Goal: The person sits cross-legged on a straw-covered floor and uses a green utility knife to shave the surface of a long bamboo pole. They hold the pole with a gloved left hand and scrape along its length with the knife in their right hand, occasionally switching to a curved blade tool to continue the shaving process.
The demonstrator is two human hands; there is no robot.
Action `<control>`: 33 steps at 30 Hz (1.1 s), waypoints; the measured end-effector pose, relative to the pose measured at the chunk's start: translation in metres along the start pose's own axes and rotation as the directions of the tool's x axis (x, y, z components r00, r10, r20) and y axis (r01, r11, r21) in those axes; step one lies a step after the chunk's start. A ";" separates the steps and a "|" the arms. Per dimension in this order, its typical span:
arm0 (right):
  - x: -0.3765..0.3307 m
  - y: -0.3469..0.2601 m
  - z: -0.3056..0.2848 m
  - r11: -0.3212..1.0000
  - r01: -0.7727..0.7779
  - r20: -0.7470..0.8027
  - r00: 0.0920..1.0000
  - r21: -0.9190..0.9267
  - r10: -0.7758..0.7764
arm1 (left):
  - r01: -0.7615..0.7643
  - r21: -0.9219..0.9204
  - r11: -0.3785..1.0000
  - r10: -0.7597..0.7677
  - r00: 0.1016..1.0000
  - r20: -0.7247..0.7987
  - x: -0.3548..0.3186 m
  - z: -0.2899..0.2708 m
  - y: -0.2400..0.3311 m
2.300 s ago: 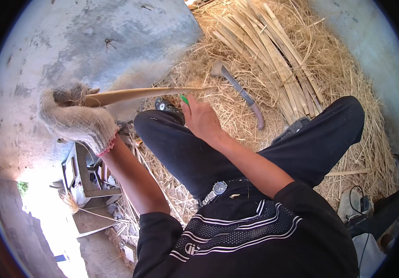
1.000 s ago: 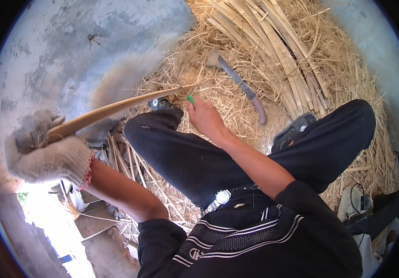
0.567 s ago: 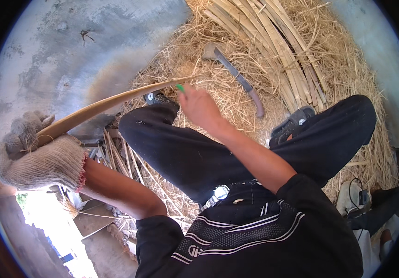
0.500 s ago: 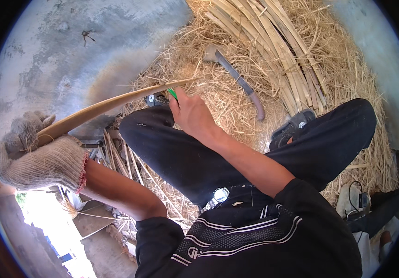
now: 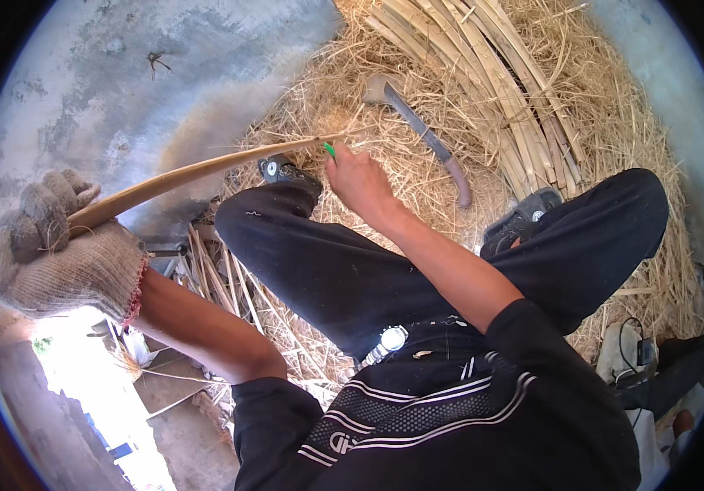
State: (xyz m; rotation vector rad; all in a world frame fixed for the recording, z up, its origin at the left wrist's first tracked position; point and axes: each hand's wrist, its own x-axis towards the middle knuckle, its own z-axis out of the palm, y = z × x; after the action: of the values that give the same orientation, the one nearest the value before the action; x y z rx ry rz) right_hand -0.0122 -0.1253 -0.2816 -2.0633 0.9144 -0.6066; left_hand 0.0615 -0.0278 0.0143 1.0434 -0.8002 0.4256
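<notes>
The gloved left hand is clenched around the butt end of a long, thin bamboo strip, its grip closed tight at the far left of the view. From that grip the strip arcs up and away to the right, ending at the bare right hand, whose fingers pinch a small green-handled tool against the strip's tip, just above the raised knee.

Compared with the pictures from a moment ago, the left hand has drawn outward and lower, away from the body, and the strip now bows more strongly between the two grips; earlier it ran nearly straight. The right hand has slid up along the strip toward its far end. That reads as a pass along the strip with the tool having nearly reached the tip, though the blade itself is too small to make out.

Beyond the right grip a curved chopping knife lies loose on the straw, beside a bundle of split bamboo. More slats lie below the left grip, on the ground.
</notes>
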 end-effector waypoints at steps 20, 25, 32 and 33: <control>-0.013 -0.009 -0.009 0.984 0.015 -0.009 1.000 0.179 -0.014 | -0.041 -0.076 0.996 0.047 0.995 0.087 0.020 -0.009 -0.012; -0.018 -0.006 -0.011 0.976 0.071 0.045 0.996 0.208 -0.082 | -0.057 0.238 0.970 0.101 0.979 -0.177 0.038 -0.033 -0.034; -0.008 -0.034 -0.029 0.989 0.045 0.133 0.989 0.138 -0.063 | -0.044 0.716 0.696 0.174 0.979 -0.109 0.037 -0.044 -0.040; 0.002 -0.013 -0.015 0.993 -0.007 0.105 0.994 0.114 -0.005 | -0.082 0.624 0.777 0.168 0.982 -0.081 0.047 -0.047 -0.039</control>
State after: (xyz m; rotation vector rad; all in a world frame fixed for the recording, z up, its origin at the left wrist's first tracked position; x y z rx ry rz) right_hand -0.0158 -0.1279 -0.2617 -1.9731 0.8015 -0.5321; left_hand 0.1351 -0.0067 0.0139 1.5601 -0.6168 0.9080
